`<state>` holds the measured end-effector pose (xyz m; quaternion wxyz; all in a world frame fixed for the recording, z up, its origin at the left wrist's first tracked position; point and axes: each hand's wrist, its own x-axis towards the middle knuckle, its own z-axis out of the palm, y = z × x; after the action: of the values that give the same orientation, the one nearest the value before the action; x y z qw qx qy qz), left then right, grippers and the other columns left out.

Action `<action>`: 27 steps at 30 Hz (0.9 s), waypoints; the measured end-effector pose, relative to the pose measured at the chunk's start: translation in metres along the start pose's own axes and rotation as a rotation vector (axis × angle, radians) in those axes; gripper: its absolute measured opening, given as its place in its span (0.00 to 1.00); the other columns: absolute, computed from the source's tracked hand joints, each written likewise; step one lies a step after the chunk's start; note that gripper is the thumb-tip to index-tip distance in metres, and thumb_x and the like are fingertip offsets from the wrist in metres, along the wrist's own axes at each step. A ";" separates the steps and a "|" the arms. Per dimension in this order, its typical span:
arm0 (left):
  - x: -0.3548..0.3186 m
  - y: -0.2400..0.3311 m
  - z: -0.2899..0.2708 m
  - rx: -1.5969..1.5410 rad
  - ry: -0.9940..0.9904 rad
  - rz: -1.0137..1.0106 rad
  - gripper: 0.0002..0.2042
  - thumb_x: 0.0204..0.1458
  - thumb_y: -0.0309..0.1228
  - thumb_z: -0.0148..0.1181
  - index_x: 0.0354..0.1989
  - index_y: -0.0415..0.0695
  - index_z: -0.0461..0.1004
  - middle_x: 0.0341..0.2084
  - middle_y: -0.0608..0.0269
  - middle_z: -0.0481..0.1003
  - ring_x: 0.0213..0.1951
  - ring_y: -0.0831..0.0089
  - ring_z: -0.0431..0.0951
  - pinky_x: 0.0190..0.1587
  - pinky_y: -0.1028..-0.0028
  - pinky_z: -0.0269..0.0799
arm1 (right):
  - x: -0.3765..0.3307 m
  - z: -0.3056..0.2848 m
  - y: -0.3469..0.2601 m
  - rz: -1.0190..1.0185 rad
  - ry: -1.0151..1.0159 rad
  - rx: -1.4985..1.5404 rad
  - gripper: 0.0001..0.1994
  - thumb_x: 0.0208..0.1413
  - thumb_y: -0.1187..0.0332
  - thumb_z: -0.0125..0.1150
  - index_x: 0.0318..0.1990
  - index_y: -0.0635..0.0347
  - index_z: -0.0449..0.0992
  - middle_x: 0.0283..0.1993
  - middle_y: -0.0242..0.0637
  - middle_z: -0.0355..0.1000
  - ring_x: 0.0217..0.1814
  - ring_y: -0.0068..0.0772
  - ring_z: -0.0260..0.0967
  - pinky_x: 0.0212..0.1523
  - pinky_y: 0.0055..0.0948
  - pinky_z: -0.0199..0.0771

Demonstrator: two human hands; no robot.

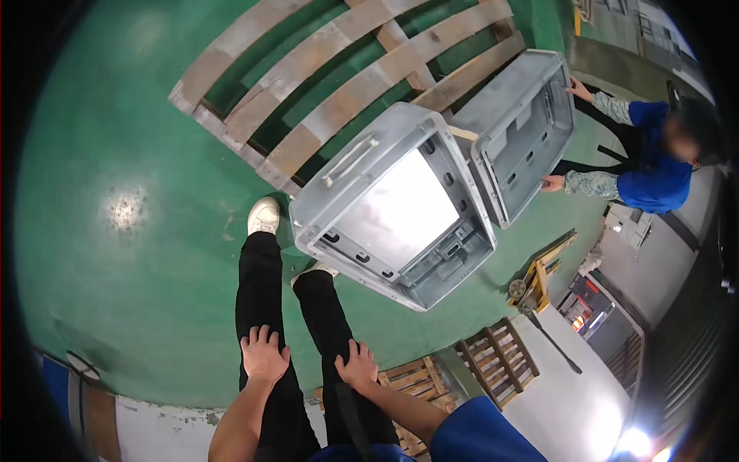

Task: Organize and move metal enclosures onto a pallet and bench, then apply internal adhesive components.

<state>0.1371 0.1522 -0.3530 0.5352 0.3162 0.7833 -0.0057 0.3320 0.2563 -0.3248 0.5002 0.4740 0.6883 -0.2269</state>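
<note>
Both hands lie flat, fingers spread, holding nothing: left hand (pixel 264 356) and right hand (pixel 356 366) on the black-trousered thighs (knees bent), just below the open grey plastic crate (pixel 391 206).

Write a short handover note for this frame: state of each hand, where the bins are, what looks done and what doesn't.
Left hand: flat on the left thigh, holding nothing.
Right hand: resting on the right thigh, holding nothing.
Near grey bin: open and seemingly unfilled, on the green floor just ahead of the feet, at the edge of the wooden pallet.
Second grey bin: beside it, tilted, held by a co-worker's hands.
Done: both bins are off the pallet boards.
Left: the near bin is untouched by either hand.
</note>
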 end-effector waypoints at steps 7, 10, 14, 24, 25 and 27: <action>-0.005 0.010 0.011 0.084 0.034 0.014 0.18 0.37 0.41 0.53 0.36 0.44 0.70 0.43 0.61 0.64 0.48 0.62 0.58 0.46 0.62 0.55 | -0.006 0.004 0.015 0.003 0.058 0.061 0.27 0.43 0.54 0.47 0.50 0.56 0.55 0.50 0.48 0.53 0.48 0.51 0.55 0.43 0.45 0.62; -0.007 0.015 0.018 0.100 0.110 0.043 0.17 0.34 0.39 0.56 0.33 0.44 0.71 0.41 0.61 0.65 0.46 0.63 0.60 0.43 0.64 0.57 | -0.009 0.006 0.022 -0.002 0.087 0.090 0.27 0.42 0.54 0.47 0.50 0.58 0.56 0.50 0.49 0.53 0.46 0.52 0.57 0.42 0.43 0.63; -0.008 0.021 0.021 0.125 0.153 0.079 0.16 0.32 0.38 0.57 0.31 0.44 0.71 0.39 0.62 0.66 0.44 0.63 0.62 0.41 0.64 0.58 | -0.012 0.013 0.032 0.006 0.110 0.103 0.28 0.42 0.53 0.47 0.50 0.58 0.56 0.50 0.49 0.53 0.46 0.51 0.57 0.42 0.42 0.64; -0.012 0.041 0.016 0.280 0.117 0.119 0.16 0.35 0.40 0.55 0.32 0.45 0.71 0.40 0.62 0.65 0.44 0.65 0.63 0.41 0.64 0.59 | -0.024 0.034 0.057 0.064 0.167 0.254 0.28 0.41 0.52 0.47 0.50 0.56 0.57 0.49 0.48 0.55 0.47 0.50 0.57 0.41 0.43 0.65; -0.012 0.042 0.016 0.288 0.093 0.115 0.15 0.36 0.40 0.54 0.32 0.45 0.71 0.40 0.62 0.65 0.44 0.65 0.62 0.42 0.64 0.59 | -0.026 0.036 0.058 0.073 0.183 0.272 0.28 0.40 0.52 0.48 0.49 0.55 0.57 0.49 0.48 0.56 0.47 0.51 0.58 0.40 0.43 0.65; -0.013 0.043 0.020 0.319 0.144 0.163 0.15 0.35 0.40 0.55 0.30 0.44 0.71 0.39 0.61 0.66 0.43 0.64 0.64 0.40 0.64 0.60 | -0.029 0.039 0.061 0.082 0.195 0.278 0.28 0.40 0.52 0.49 0.49 0.56 0.58 0.48 0.47 0.56 0.46 0.50 0.59 0.39 0.41 0.67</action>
<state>0.1788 0.1734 -0.3363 0.4198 0.4588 0.7805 -0.0638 0.4053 0.2409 -0.3044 0.3695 0.5861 0.6756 -0.2523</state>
